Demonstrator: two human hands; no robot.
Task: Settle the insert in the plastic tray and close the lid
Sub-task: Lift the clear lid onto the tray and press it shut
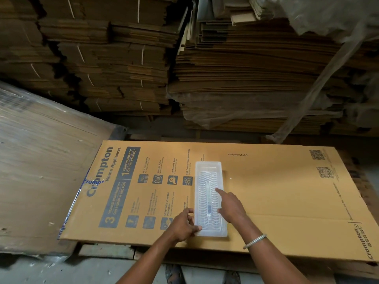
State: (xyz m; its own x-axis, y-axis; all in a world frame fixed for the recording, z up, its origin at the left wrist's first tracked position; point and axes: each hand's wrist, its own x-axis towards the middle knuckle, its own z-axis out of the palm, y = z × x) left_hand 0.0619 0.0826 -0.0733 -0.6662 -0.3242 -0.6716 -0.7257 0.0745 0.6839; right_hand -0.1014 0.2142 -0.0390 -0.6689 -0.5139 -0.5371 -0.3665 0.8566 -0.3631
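Note:
A long clear plastic tray [208, 167] lies lengthwise on a flattened printed carton. Inside it rests a translucent insert [206, 193] with wavy slots. My left hand [183, 225] grips the tray's near left corner, thumb on the rim. From the right, my right hand [230, 204] reaches over the tray with the index finger stretched out, its tip touching the insert near the middle. No separate lid can be made out.
The tray sits on a flattened brown carton [276, 191] that serves as a work surface. Tall stacks of flat cardboard [123, 68] rise behind it. A wrapped bundle [41, 160] leans at the left. A bangle [254, 241] circles my right wrist.

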